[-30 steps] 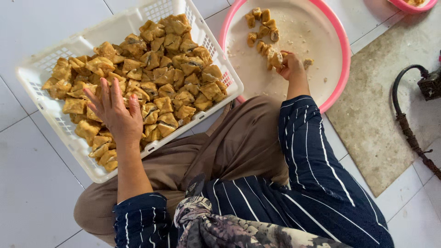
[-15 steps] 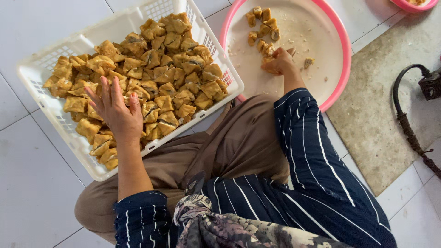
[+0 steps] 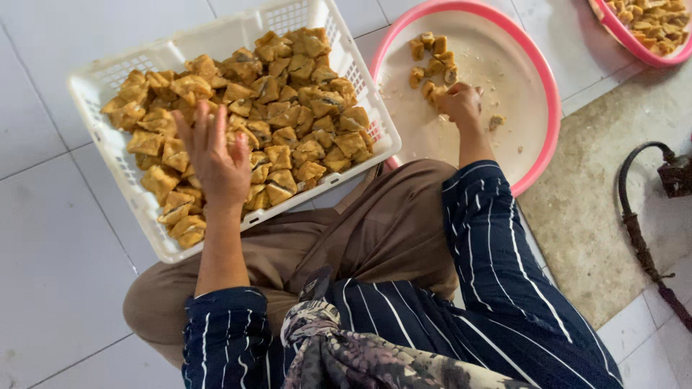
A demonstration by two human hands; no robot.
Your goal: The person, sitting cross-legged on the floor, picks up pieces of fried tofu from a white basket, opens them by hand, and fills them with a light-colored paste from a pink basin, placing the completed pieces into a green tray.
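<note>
Floor: we sit on a white tiled floor (image 3: 50, 259), our knees in brown trousers (image 3: 375, 230) and our arms in dark blue sleeves with thin white stripes (image 3: 504, 266).
Mat: a speckled beige mat (image 3: 598, 209) lies on the tiles at our right, with a dark cable (image 3: 634, 223) curling across it.
Basket: a white plastic basket (image 3: 108, 148) with latticed walls rests tilted on our left knee and the floor, nearly full.
Basin: a round pink-rimmed basin (image 3: 537, 86) with a pale inside sits just beside the basket, its near edge tucked behind our right knee.
Second basin: at the top right corner we see part of another pink-rimmed basin (image 3: 613, 21), also holding fried pieces.
Fried pieces in the basket: golden-brown fried tofu triangles (image 3: 295, 94) are heaped across the whole basket, touching one another.
Fried pieces in the basin: a small cluster of fried tofu pieces (image 3: 432, 57) lies near the far left of the basin, with one loose bit (image 3: 496, 122) apart to the right and crumbs scattered about.
Left hand: our left hand (image 3: 213, 158) rests flat over the heap in the basket, fingers spread and straight, grasping nothing.
Right hand: our right hand (image 3: 461, 104) is inside the basin, fingers curled in beside the cluster; we cannot tell whether they close on a piece.
</note>
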